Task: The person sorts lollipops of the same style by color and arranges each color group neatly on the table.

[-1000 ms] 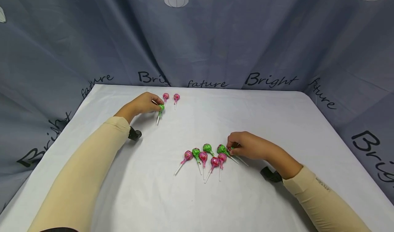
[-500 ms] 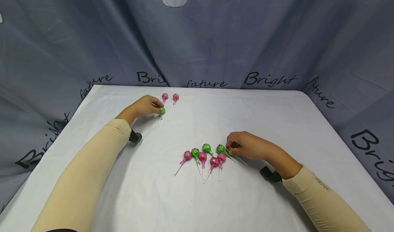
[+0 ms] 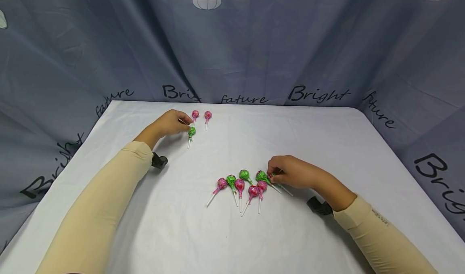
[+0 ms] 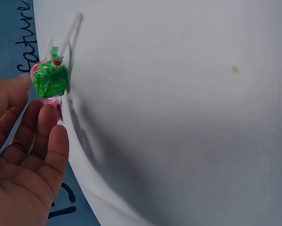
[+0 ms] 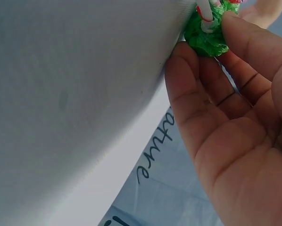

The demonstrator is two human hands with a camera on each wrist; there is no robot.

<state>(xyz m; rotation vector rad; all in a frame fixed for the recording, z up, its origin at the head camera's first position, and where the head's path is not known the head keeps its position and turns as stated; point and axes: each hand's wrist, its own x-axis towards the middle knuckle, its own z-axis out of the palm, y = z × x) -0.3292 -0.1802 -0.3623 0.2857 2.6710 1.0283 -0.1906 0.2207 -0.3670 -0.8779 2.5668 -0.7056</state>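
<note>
At the far left of the table, my left hand (image 3: 168,122) is beside a green-wrapped lollipop (image 3: 191,131). In the left wrist view its thumb and loosely curved fingers stand a little apart from that green candy head (image 4: 50,80). Two pink lollipops, one nearer (image 3: 195,113) and one to its right (image 3: 208,115), lie just behind. My right hand (image 3: 296,172) pinches another green lollipop (image 5: 204,40) between thumb and fingers, at the right end of a cluster. That lollipop's head is mostly hidden by the fingers in the head view.
The cluster at mid-table mixes pink lollipops (image 3: 222,183) and green lollipops (image 3: 244,174), sticks mostly toward the front. A white cloth covers the table (image 3: 174,225). A grey-blue printed curtain (image 3: 254,56) hangs behind the back edge and along the sides.
The green lollipop at the left has turned slightly and settled on the table; my left fingers have loosened from it and drawn back a little. My right hand stays in place.
</note>
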